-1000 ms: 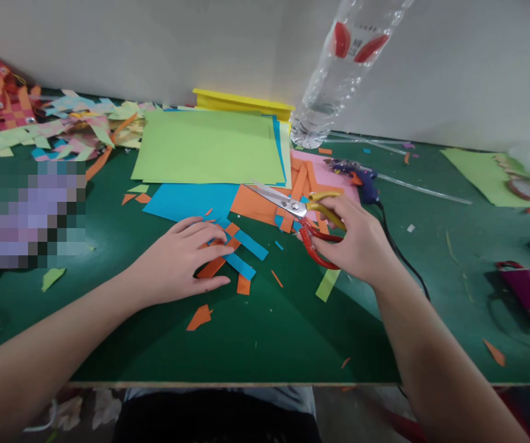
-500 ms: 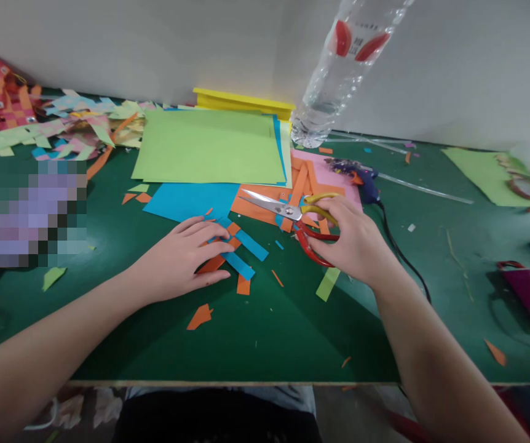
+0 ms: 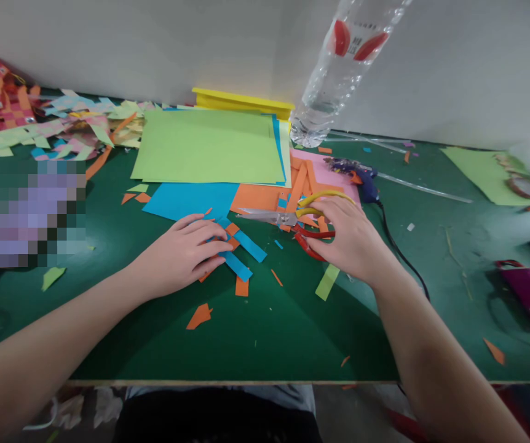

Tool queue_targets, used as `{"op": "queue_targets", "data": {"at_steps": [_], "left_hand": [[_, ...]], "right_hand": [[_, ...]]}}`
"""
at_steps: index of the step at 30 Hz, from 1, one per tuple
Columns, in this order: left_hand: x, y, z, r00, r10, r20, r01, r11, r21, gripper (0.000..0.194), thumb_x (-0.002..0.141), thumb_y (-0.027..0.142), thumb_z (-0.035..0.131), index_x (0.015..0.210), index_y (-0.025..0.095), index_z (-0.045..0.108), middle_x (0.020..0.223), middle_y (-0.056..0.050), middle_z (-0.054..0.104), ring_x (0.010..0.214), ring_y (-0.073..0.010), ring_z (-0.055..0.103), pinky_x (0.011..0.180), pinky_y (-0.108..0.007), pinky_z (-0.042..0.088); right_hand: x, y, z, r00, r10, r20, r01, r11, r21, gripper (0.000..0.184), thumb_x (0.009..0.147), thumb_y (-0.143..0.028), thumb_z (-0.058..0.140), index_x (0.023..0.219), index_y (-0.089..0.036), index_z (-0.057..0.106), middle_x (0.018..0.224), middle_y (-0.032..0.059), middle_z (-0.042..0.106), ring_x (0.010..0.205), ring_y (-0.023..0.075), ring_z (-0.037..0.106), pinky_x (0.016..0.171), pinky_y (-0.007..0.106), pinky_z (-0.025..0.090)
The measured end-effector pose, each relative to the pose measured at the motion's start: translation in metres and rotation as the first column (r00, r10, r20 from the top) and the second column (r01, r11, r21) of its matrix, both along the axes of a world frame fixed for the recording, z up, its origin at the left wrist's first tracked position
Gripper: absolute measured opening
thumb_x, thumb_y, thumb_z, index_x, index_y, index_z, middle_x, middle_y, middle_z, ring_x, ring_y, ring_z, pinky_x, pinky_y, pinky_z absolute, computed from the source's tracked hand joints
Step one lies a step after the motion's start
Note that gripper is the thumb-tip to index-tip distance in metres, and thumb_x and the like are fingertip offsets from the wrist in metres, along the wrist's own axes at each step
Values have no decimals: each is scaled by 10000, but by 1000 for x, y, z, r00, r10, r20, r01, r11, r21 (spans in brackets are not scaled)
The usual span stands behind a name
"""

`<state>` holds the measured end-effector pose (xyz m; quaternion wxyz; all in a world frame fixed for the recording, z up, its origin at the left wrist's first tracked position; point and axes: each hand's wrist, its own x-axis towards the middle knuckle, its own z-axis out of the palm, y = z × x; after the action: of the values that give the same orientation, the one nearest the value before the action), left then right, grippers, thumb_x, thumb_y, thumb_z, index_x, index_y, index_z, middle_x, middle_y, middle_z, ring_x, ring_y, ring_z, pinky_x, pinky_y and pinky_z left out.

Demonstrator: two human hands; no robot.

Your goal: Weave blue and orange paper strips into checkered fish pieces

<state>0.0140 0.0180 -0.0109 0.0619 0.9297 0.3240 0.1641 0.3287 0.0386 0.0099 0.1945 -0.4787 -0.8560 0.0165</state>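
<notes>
Green surface [image 3: 288, 344]: right grip [image 3: 347, 237] clamped on scissors [image 3: 286, 218], my left grip [image 3: 184, 255] spread over woven paper [image 3: 233, 231], likely flimsy, best pinned mid-weave.

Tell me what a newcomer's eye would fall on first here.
Probably the light green paper at the back of the green table, with a clear bottle just right of it. Nearer, the right hand holds scissors with one yellow and one red handle, while the left hand partly covers interlaced blue and orange strips.
</notes>
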Motion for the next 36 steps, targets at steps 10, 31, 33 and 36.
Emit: {"op": "queue_targets", "data": {"at_steps": [10,31,33,36], "left_hand": [[0,-2,-3,993,8,-120,3,996,89,304,1005,258,390,1195,231,625,1174,-68,656,1171,-236,568,1114,-513,314],[-5,6,-2,998,-20,64,24,998,-64,248,989,319,460,1036,223,684,1117,-35,695,1151,-187,603,1144,-462,303],[-3,6,-6,994,-1,112,10,997,-83,198,963,321,521,1003,220,687,1093,-29,700,1126,-182,614,1148,-452,299],[-2,6,-9,987,8,159,10,994,-112,144,934,307,574,975,211,672,1082,-24,702,1106,-171,623,1163,-428,285]], "right_hand": [[-3,-1,-1,1000,10,8,-10,1000,-13,363,771,-294,650,1121,-228,579,1110,105,650,1125,327,581,964,535,457],[10,8,-7,987,163,-9,-164,983,-88,377,791,-310,645,1150,-212,592,1102,94,668,1097,297,597,949,511,468],[11,8,-7,986,168,-17,-168,981,-93,393,790,-321,651,1162,-209,591,1114,94,672,1101,293,602,936,497,482],[13,8,-5,983,182,-25,-184,978,-102,396,788,-322,656,1164,-212,597,1126,90,676,1115,292,606,950,496,482]]}}
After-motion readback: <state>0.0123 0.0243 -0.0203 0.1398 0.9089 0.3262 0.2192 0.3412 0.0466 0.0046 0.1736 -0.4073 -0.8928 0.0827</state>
